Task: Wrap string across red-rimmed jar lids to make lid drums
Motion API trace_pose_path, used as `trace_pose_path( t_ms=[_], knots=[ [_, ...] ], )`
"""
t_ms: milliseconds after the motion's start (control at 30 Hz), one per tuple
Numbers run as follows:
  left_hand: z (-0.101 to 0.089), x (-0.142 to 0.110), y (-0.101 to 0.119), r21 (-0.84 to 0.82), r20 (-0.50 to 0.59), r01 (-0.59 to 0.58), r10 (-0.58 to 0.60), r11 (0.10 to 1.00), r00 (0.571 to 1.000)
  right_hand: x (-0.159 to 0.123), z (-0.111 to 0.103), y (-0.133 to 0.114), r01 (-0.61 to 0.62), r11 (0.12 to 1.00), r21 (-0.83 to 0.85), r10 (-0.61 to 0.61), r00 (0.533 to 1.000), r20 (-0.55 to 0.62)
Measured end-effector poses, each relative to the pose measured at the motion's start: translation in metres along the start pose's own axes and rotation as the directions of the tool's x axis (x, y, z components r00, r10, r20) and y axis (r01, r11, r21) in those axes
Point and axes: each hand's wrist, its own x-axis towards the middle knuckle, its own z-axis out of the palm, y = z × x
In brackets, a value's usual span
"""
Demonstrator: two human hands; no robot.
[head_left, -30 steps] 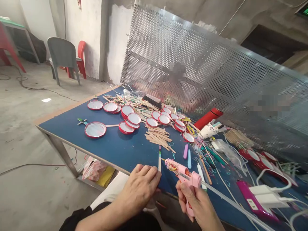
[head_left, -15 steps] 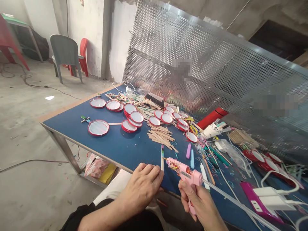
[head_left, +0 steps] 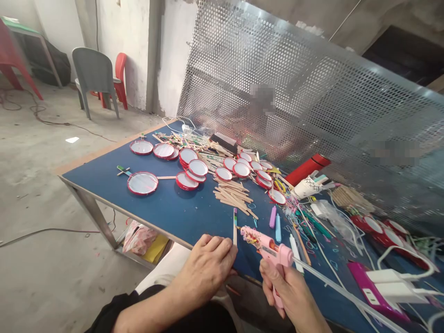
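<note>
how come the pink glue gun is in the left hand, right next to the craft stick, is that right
Not quite: the head view shows the pink glue gun in the right hand, not the left hand. The rest stands: the gun is right next to the craft stick.

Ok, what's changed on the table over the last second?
Nothing was taken or let go; the head view only drifted slightly. The left hand stays on the thin colour-tipped wooden stick, and the right hand keeps the pink hot glue gun. Things on the blue work table stayed put.
</note>
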Motion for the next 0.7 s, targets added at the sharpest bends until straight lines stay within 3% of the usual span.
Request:
trace_pose_path(
  t_ms=[700],
  knots=[
    [0.0004,0.0001,0.0005,-0.041,0.033,0.019,-0.018,0.999,0.999,-0.0019,-0.0022,0.0029,0.029,1.0,0.004,-0.029,1.0,-0.005]
  ],
)
